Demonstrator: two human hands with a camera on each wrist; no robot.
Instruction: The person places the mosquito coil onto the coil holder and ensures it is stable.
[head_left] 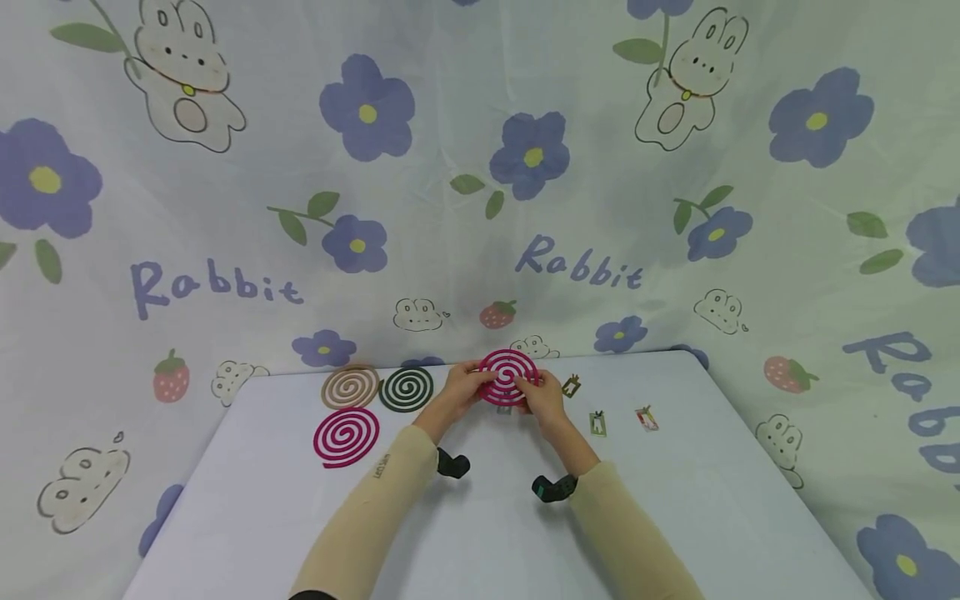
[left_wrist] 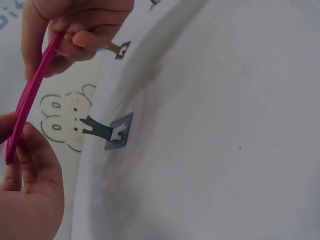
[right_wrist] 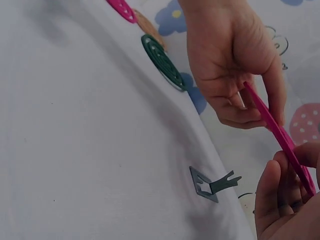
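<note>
In the head view, I have the left hand [head_left: 459,390] and the right hand [head_left: 550,398] both pinching the pink coil [head_left: 507,375], raised near the far edge of the white table [head_left: 487,521]. To the left lie a beige coil [head_left: 350,387], a green coil [head_left: 407,389] and a second pink coil [head_left: 346,437]; three metal stands [head_left: 597,423] sit to the right.

In the left wrist view, I get the pink coil edge-on, clear of the table, near a grey stand [left_wrist: 119,132] with its forked tab raised.

In the right wrist view, both grips show again; I judge the step to be working this coil, perhaps parting a nested pair, though I cannot tell. The next move likely calls for light, even fingers, lest it snap.
</note>
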